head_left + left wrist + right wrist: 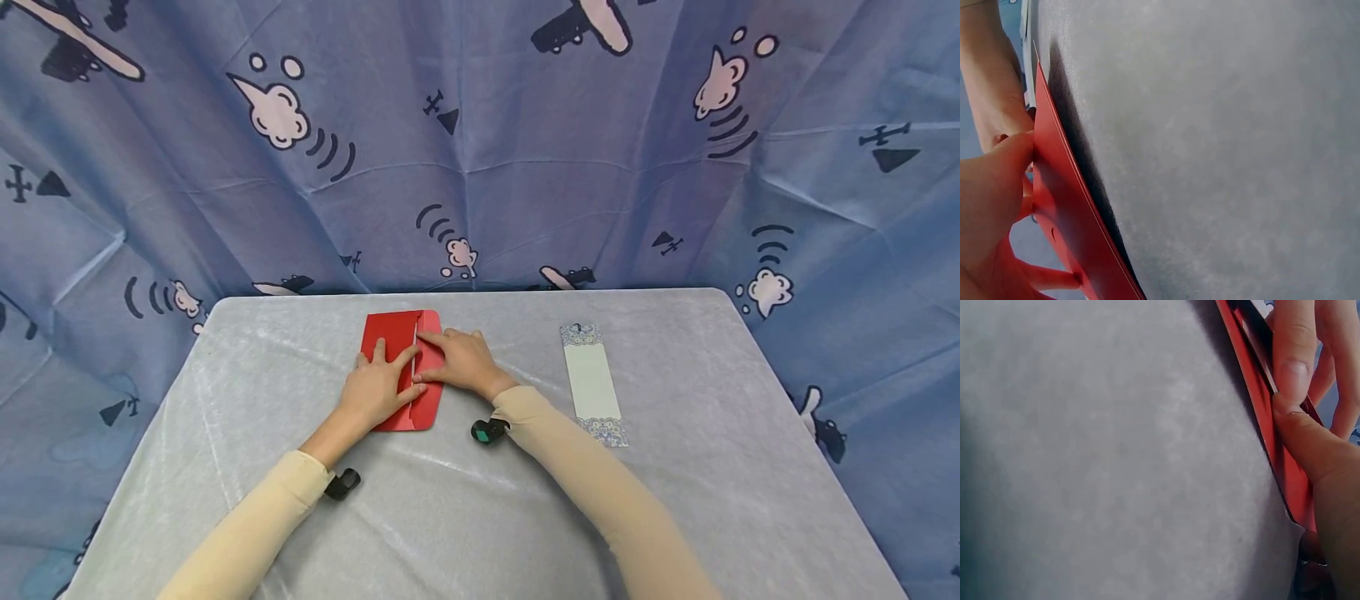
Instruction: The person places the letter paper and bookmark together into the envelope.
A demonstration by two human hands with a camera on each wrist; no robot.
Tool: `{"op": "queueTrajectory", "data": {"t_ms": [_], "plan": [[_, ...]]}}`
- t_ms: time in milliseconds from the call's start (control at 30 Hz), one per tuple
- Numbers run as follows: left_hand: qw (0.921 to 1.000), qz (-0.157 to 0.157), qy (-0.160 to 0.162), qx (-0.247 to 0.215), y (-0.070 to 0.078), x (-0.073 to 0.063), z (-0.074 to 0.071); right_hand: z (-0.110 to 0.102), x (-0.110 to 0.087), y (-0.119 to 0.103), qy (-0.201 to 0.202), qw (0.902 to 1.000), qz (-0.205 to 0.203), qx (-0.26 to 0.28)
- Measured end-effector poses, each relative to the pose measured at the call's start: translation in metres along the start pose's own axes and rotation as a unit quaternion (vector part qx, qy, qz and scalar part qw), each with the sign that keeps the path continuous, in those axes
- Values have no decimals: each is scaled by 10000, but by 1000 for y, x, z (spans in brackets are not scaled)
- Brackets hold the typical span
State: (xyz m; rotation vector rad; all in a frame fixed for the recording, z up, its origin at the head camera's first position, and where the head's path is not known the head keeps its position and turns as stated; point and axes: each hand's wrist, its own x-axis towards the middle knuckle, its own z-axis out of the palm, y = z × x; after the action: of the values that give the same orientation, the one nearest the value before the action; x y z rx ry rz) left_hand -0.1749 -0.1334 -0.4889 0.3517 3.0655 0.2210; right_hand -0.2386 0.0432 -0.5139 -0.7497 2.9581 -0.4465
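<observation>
A red envelope (392, 325) lies on the table with its flap (429, 408) unfolded to the right. A thin pale line runs along its mouth. My left hand (372, 390) rests spread over the envelope's body, its fingers extended and its thumb near the mouth. From the right, my right hand (467, 362) reaches over the flap, with index finger and thumb apart and their tips at the mouth. In the right wrist view the right thumb (1310, 440) meets the envelope's edge close to the left thumb (1293, 372). The left wrist view shows the envelope (1063, 187) edge-on under the left fingers.
A long pale card (592, 379) with patterned blue ends and a dark mark at its top lies right of the envelope. A light grey cloth covers the table (697, 400). Behind the table's far edge hangs a blue printed curtain (510, 200).
</observation>
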Motion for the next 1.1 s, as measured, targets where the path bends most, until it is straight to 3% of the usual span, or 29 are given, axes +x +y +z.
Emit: {"op": "queueTrajectory", "data": {"t_ms": [633,1100], "plan": [[10000,49,-73,26,-1,-1,-1,-1,2,1,-66,9999,-35,100],[9997,7,-136,-185,-2,0,0,-16,-12,16,-97,9937,-367,1052]]}}
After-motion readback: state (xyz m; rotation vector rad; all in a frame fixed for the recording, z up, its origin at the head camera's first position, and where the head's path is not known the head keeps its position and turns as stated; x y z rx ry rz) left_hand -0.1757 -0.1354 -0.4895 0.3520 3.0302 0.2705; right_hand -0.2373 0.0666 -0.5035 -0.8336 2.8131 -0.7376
